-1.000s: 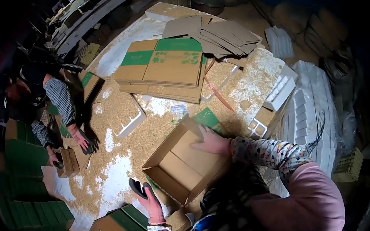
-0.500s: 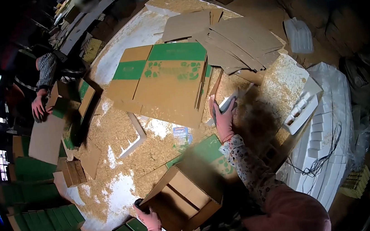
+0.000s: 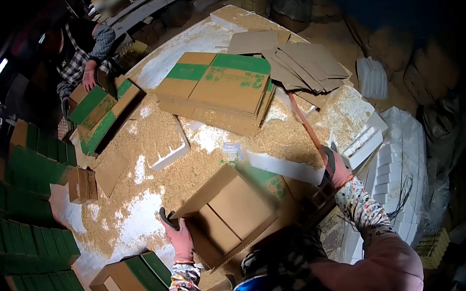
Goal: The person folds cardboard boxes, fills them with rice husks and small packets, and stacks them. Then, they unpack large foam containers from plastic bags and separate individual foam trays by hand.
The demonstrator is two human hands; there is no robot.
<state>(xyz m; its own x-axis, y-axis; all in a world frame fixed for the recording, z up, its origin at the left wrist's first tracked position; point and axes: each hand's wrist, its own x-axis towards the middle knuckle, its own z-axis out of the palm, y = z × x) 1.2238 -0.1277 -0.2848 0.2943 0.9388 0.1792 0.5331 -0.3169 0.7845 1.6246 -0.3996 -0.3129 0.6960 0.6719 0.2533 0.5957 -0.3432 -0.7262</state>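
Note:
An open cardboard box [image 3: 240, 211] stands tilted in front of me, its inner bottom flaps showing. My left hand [image 3: 179, 238], in a pink glove with dark fingertips, is closed on the box's left edge. To the right, my right hand [image 3: 338, 168] has its fingers closed around the right end of a long white foam strip [image 3: 287, 168]. The strip reaches left behind the box. A narrow reddish-brown strip [image 3: 306, 125] runs from the cardboard down to the same hand. Green-printed cardboard [image 3: 275, 184] lies beside the box.
Flattened green-and-brown cartons [image 3: 215, 90] and plain cardboard sheets [image 3: 307, 65] lie on the sawdust-covered table. White foam trays [image 3: 385, 191] are at the right. Filled green boxes [image 3: 42, 236] are stacked left. Across the table, a person [image 3: 85, 59] handles a box.
My right hand has moved right and nearer to me with the foam strip. My left hand stays on the box, which now shows more of its inside. The view has shifted.

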